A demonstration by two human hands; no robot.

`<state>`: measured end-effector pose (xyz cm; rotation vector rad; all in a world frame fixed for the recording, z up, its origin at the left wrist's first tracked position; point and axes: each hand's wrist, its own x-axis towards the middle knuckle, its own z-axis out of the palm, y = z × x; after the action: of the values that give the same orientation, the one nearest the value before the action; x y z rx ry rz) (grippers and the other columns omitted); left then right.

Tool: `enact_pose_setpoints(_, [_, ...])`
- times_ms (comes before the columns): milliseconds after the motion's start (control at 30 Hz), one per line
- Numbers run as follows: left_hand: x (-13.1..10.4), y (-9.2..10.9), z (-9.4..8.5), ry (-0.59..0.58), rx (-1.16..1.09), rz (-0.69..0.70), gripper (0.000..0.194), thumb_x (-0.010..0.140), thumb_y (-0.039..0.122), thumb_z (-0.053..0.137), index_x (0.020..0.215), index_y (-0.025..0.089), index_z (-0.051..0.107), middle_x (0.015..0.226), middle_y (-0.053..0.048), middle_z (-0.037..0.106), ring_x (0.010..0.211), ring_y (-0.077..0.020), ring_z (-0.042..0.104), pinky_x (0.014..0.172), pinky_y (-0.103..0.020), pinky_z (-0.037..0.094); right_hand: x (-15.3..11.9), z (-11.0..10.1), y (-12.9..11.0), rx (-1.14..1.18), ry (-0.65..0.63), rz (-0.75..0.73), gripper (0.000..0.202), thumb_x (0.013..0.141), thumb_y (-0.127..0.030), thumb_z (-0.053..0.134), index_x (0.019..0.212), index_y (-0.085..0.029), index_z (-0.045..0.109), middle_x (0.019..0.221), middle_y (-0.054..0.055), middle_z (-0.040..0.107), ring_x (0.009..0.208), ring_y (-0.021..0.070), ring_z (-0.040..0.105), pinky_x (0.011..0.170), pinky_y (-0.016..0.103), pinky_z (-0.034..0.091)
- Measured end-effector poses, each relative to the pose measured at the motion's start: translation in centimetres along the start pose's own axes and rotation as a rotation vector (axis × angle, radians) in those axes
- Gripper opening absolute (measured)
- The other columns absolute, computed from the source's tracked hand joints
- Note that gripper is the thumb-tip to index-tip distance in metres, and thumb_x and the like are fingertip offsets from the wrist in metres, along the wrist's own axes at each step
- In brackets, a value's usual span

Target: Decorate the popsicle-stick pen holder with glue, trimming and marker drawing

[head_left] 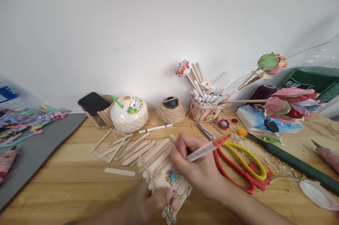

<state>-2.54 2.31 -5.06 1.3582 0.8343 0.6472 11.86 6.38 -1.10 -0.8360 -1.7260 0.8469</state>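
We see bright, diffuse light over the desk (71, 189) and the pale wall (148, 24); its source lies outside the view. The wall dulls toward the upper corners, and we find a soft-edged grey shadow on it at right, near the green-labelled bottle (317, 80). Soft shade falls on the desk around the left hand (157, 202), whose outline is blurred. We note small glints on the plastic-wrapped white drink container (127, 121). Wide-angle distortion stretches objects toward both side edges, where detail softens; lettering on the marker (202, 151) is hard to read.
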Motion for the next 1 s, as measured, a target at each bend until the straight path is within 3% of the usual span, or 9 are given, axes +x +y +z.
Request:
enact_pose_setpoints(300, [0.16,0.0,0.38,0.032,0.024,-0.078,0.036,0.074,0.05,0.047,0.055,0.019,0.045,0.058,0.0,0.046,0.058,-0.0145,0.045,0.06,-0.025,0.044,-0.04,0.02,0.02,0.001,0.007,-0.017,0.029,0.067,-0.009,0.044,0.054,-0.023,0.022,0.047,-0.008,0.031,0.042,0.0063,0.028,0.038,0.017,0.027])
enact_pose_setpoints(500, [0.1,-0.06,0.36,0.035,0.001,-0.032,0.032,0.076,0.044,0.047,0.056,0.019,0.046,0.058,0.001,0.045,0.057,-0.0134,0.042,0.061,-0.025,0.044,-0.02,0.01,-0.15,-0.008,0.007,-0.018,0.029,0.068,-0.009,0.044,0.054,-0.023,0.022,0.047,-0.008,0.032,0.042,0.0064,0.028,0.038,0.017,0.027])
enact_pose_setpoints(1000, [0.1,-0.09,0.34,0.037,-0.013,-0.037,0.035,0.076,0.047,0.049,0.057,0.018,0.046,0.059,-0.001,0.047,0.059,-0.0149,0.046,0.06,-0.026,0.045,-0.03,0.06,-0.11,0.006,-0.009,-0.033,0.029,0.066,-0.007,0.043,0.055,-0.023,0.022,0.047,-0.009,0.029,0.041,0.0062,0.026,0.038,0.018,0.023])
